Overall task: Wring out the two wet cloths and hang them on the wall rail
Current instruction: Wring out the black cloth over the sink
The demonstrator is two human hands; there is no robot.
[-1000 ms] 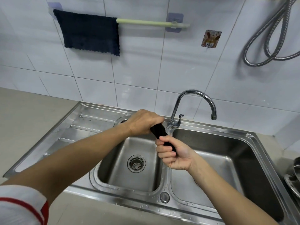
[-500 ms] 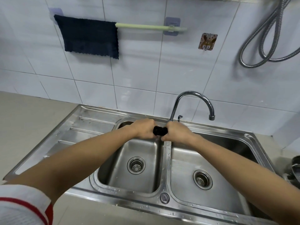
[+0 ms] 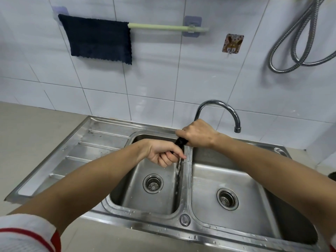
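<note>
Two hands are clamped round one dark cloth (image 3: 181,142) that's twisted up into a tight little rope, held right over the divider between the two basins of the sink (image 3: 187,180). The left hand (image 3: 163,153) grips the lower end with fingers curled in and knuckles turned down, sitting above the left basin, and the right hand (image 3: 197,134) is fisted round the upper end, back of the hand facing up, closer to the back edge of the sink. Only a short bit of cloth shows between the fists. Water is running down the divider under it and there are drops along the front rim. The tap (image 3: 218,110) arches up just behind the right hand, spout pointing over the right basin. Each basin has its own drain, and the ribbed draining board takes up the left end of the sink. Up on the tiled wall the other cloth (image 3: 98,38), dark navy, is draped over the left end of the pale green rail (image 3: 163,27), hanging flat. Further right on the wall is a little bunny hook (image 3: 232,43), and a metal hose (image 3: 298,40) loops down in the top right corner.
</note>
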